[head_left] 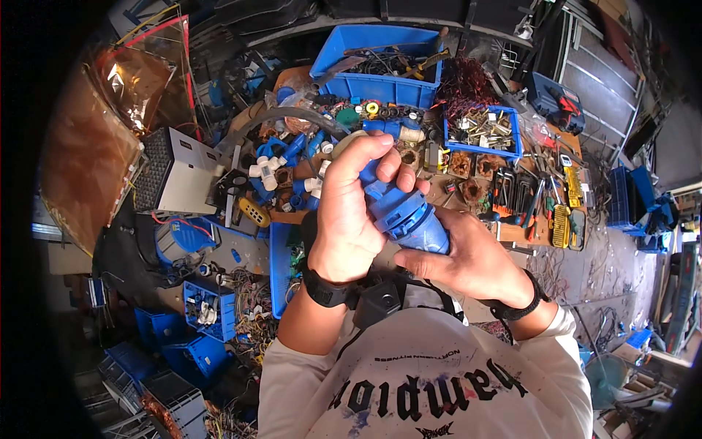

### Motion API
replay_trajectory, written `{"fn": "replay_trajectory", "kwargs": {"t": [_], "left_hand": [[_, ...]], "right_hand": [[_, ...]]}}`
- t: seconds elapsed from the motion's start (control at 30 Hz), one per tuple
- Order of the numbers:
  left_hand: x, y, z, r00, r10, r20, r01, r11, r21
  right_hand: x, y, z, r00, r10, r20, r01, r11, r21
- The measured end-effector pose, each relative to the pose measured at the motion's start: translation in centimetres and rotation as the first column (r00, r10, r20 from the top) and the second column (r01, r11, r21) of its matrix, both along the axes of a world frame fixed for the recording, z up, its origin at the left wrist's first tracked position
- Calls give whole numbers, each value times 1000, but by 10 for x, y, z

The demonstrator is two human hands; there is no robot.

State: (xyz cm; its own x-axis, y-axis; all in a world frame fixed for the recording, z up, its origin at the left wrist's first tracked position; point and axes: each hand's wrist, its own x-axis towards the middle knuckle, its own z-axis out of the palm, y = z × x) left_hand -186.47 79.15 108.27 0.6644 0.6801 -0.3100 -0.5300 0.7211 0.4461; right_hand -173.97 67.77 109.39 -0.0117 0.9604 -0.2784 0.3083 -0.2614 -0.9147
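Note:
In front of my chest, both hands are round a blue industrial plug connector (404,218), held tilted with its lower end toward the right. My left hand (342,197) wraps its upper part, fingers curled over the top. On the lower end, my right hand (468,256) closes with its thumb across the near side. A thick dark cable (292,115) curves in from the left and passes behind my left hand; whether it joins the connector is hidden. White pipe-like fittings (268,173) and several blue plastic parts lie on the workbench beyond my left hand.
A large blue bin (380,89) with cables and tools stands at the back. Right of it, a blue tray (520,137) holds brass-coloured pieces. Hand tools (537,201) lie at the bench's right side. A white metal box (174,175) stands left; small crates (210,311) sit lower left.

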Motion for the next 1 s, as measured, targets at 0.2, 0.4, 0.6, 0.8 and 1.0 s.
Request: {"fn": "replay_trajectory", "kwargs": {"t": [0.2, 0.4, 0.6, 0.8, 1.0], "left_hand": [[-4, -5, 5, 996, -39, 84, 29, 993, 111], [-7, -7, 7, 994, -20, 104, 7, 992, 125], [-5, -9, 6, 999, 20, 50, -28, 986, 163], [-5, -6, 0, 988, -28, 149, 3, 987, 163], [-5, -11, 2, 992, -22, 124, 0, 985, 170]], "right_hand": [[1, -3, -15, 951, 58, -304, -42, 997, 61], [4, 0, -28, 849, 162, -503, -145, 987, 72], [9, 5, -42, 835, 196, -514, -188, 980, 69], [9, 5, -54, 741, 193, -643, -182, 980, 84], [7, 6, -63, 686, 210, -697, -149, 978, 148]]}}
